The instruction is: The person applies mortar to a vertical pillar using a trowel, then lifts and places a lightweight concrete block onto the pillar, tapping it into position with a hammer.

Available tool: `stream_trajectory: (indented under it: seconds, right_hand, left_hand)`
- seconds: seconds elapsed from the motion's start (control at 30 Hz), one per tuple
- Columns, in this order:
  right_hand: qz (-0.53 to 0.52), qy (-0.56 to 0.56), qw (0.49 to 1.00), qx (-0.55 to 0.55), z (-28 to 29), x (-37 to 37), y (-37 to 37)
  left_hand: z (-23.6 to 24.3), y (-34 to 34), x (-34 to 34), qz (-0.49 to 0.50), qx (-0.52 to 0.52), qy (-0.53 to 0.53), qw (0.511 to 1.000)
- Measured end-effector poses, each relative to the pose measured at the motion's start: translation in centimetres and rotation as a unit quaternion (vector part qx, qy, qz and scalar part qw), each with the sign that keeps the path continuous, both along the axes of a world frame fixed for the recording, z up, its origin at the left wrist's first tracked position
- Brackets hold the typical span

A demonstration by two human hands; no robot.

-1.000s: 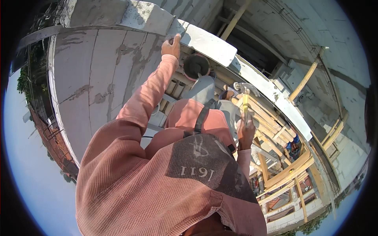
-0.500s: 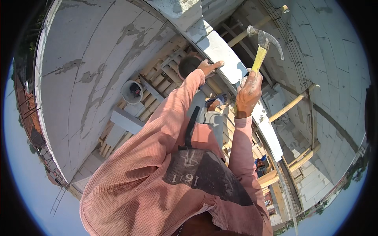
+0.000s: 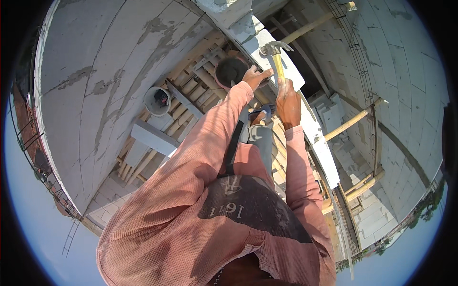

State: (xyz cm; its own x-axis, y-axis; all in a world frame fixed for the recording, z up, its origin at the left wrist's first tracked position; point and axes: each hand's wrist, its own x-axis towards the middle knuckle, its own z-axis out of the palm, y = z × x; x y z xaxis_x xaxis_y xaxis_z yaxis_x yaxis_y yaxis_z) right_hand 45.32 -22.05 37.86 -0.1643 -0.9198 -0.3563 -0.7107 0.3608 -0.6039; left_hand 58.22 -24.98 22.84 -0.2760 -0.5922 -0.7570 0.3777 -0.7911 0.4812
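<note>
My right hand (image 3: 289, 106) is closed round the yellow handle of a claw hammer (image 3: 278, 66). The hammer's metal head is over a pale building block (image 3: 292, 75) in the narrow top course of a wall; whether it touches cannot be told. Just left of the hammer, my left hand (image 3: 257, 77) rests at the near edge of this block, thumb stretched out and the other fingers partly hidden. Farther along the wall, toward the lower right, the white top (image 3: 325, 159) continues past my right forearm.
Below on the left, a pale bucket (image 3: 158, 101) with dark contents stands on a bamboo-pole platform (image 3: 191, 88). A dark round tub (image 3: 231, 71) sits beyond my left forearm. Block walls (image 3: 119, 71) rise on both sides. Bamboo poles (image 3: 355, 121) and a wire reinforcement cage (image 3: 358, 52) are on the right.
The raised hammer has come down and left over the block, its head turned the other way. My right hand moved with it. My left hand shifted slightly right, its stretched digit drawn in.
</note>
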Motion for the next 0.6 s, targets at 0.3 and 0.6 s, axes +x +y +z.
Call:
stream_trajectory:
  seconds: [0.3, 0.6]
  right_hand:
    - [-0.047, -0.045, 0.998, -0.006, -0.1, 0.5, 0.3]
    - [-0.163, -0.041, 0.983, -0.076, 1.9, -3.5, 2.6]
  left_hand:
    - [-0.3, 0.5, -0.2, 0.026, 0.004, 0.016, 1.0]
    - [-0.6, -0.9, -0.1, 0.002, -0.029, 0.0, 1.0]
